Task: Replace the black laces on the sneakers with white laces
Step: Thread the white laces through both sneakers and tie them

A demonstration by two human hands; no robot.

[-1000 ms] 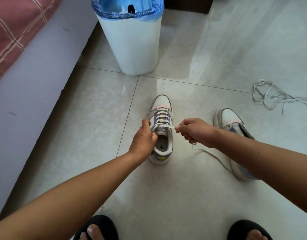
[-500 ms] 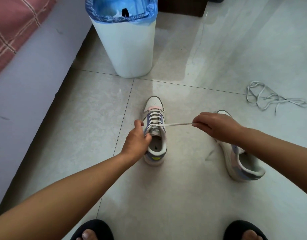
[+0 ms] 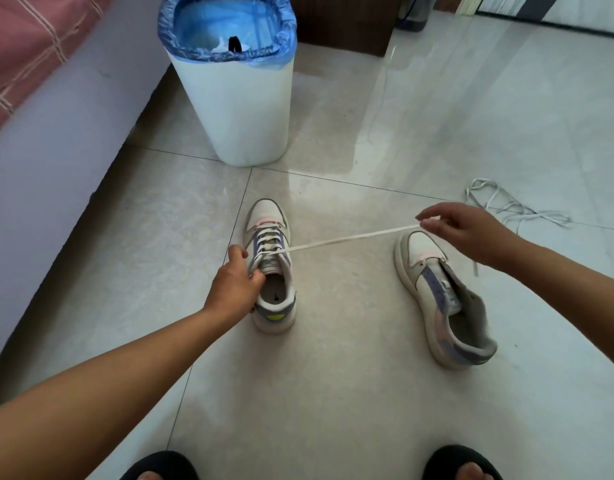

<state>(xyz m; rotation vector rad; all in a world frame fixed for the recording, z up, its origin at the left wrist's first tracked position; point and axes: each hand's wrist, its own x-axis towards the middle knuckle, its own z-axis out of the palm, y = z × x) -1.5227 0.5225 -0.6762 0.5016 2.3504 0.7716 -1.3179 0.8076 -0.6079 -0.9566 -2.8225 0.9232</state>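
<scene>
Tile floor: white lace taut from sneaker to right grip.

Both arms reach forward; the left hand curls its fingers in a grip, the right hand (raised, farther right) pinches with thumb and forefinger.

Left hand grips laced sneaker at its collar; right hand pinches white lace pulled taut sideways. Second sneaker unlaced, spare lace beyond, bin behind.
</scene>
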